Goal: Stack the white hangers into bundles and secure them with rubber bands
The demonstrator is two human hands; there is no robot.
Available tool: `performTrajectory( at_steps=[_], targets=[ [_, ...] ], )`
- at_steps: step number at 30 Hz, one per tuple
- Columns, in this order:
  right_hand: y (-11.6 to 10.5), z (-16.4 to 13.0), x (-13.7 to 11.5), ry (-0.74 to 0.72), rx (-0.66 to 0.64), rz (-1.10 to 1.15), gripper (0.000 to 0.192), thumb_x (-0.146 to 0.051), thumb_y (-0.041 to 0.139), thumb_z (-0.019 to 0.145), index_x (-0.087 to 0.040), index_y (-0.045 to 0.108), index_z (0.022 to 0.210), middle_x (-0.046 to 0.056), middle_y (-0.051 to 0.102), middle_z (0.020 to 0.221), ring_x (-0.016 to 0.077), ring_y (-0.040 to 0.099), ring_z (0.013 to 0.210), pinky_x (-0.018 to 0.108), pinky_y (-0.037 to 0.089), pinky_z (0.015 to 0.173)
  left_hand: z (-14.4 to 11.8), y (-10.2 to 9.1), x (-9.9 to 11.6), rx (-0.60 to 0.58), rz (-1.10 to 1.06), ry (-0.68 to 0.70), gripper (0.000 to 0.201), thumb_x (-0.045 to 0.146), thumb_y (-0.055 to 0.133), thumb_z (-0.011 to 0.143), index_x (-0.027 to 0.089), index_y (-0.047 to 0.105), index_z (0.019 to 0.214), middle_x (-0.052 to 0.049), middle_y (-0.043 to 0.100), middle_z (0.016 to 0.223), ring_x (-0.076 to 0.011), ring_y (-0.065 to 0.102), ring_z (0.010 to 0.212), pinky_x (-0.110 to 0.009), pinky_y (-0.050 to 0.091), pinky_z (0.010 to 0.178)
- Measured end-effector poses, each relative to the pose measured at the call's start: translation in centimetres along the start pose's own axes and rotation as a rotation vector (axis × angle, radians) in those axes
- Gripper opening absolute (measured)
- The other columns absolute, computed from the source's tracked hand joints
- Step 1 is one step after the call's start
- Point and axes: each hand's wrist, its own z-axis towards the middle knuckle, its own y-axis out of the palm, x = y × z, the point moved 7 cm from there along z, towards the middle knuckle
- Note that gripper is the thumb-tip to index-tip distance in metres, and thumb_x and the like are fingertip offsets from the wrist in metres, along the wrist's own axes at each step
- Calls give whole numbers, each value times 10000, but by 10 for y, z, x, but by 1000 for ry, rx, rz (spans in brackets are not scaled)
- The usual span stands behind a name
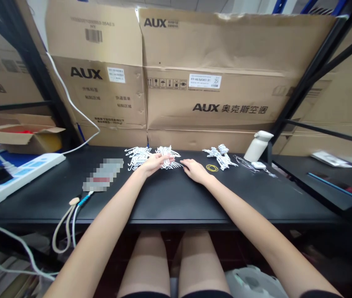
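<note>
Resting on a black table (163, 203), the person's 2 bare hands sit close together near its far edge. The left hand (154, 162) has its fingers curled around a bunch of small white plastic hooks (168, 157), holding the bunch just above or on the tabletop; the hooks fan out past the fingertips toward the right. The right hand (195, 169) lies flat and loose on the table just beside that bunch, fingers pointing at it, holding nothing; whether its fingertips touch the hooks I cannot tell.

A 2nd heap of the same white hooks (137, 156) lies just left of the held bunch, touching or nearly touching it. A 3rd heap (221, 156) lies well to the right, with a yellow rubber band (212, 167) between it and the right hand. Farther right stands a small white bottle (257, 145), with a clear plastic bag (244, 162) at its foot.

On the left of the table lies a blurred flat packet (104, 174), a white power strip (17, 174) and looped cables (67, 223) hanging over the near edge. Large brown cardboard boxes (213, 82) stand behind the table.
</note>
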Motion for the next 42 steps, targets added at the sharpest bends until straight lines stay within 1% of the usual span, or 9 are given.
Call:
performTrajectory(
  at_steps=[3, 5, 9, 13, 23, 28, 32, 36, 42],
  targets=[
    [9, 0, -9, -82, -81, 39, 493, -362, 328, 961, -166, 396, 1408, 176, 351, 1467, 317, 430, 1283, 453, 399, 984, 0, -1, -1, 23, -34, -16, 388, 429, 737, 699, 140, 680, 952, -141, 710, 1014, -246, 636, 1036, -316, 482, 855],
    [11, 0, -7, -69, -110, 56, 511, -378, 324, 960, -149, 390, 1412, 196, 333, 1471, 335, 419, 1293, 481, 391, 990, -1, -2, -1, 34, -50, -22, 373, 413, 740, 702, 138, 682, 947, -144, 708, 1025, -243, 635, 1041, -306, 485, 847],
    [1, 0, 4, -110, -89, 99, 416, -181, 354, 929, -113, 541, 1294, 160, 523, 1342, 251, 513, 1223, 347, 394, 1009, -4, 2, 2, 11, -75, -40, 314, 356, 728, 730, 125, 682, 938, -154, 689, 1085, -248, 623, 1068, -292, 490, 829],
    [-13, -4, 25, -82, -66, 170, 317, -141, 429, 872, -140, 705, 1027, 110, 698, 1064, 230, 645, 977, 293, 458, 875, -5, 5, 4, -7, -109, -45, 306, 317, 726, 740, 118, 675, 967, -154, 683, 1101, -241, 624, 1068, -306, 474, 886],
    [-11, -1, 50, 91, 151, 340, 119, -87, 587, 741, -135, 692, 711, 68, 689, 741, 162, 607, 669, 257, 452, 670, -6, 13, -3, -138, -35, -72, 423, 347, 755, 702, 130, 658, 1052, -136, 689, 1094, -236, 609, 1091, -353, 396, 993],
    [-20, -3, 59, 133, 248, 422, 136, -163, 538, 803, -133, 669, 781, 48, 662, 681, 139, 588, 572, 252, 470, 596, -11, 20, 2, -160, 60, -64, 411, 338, 758, 689, 117, 681, 1027, -141, 674, 1117, -230, 598, 1069, -341, 405, 952],
    [-27, -3, 53, 76, 336, 608, 150, -262, 579, 789, -139, 666, 796, 45, 649, 673, 139, 584, 540, 259, 491, 546, -13, 22, 2, -159, 115, -77, 446, 355, 750, 689, 117, 677, 1059, -140, 671, 1113, -224, 598, 1038, -341, 411, 925],
    [-25, -2, 42, 27, 298, 787, 229, -358, 637, 751, -135, 676, 784, 47, 640, 664, 146, 586, 520, 262, 491, 494, -14, 24, 3, -170, 148, -57, 464, 378, 758, 668, 131, 684, 1054, -120, 676, 1097, -226, 592, 1032, -346, 418, 915],
    [-26, -1, 38, 6, 240, 840, 278, -406, 668, 733, -134, 704, 780, 45, 659, 651, 140, 586, 493, 265, 478, 520, -14, 25, 4, -163, 177, -50, 465, 397, 762, 657, 129, 694, 1031, -126, 668, 1099, -220, 596, 991, -336, 433, 869]
  ],
)
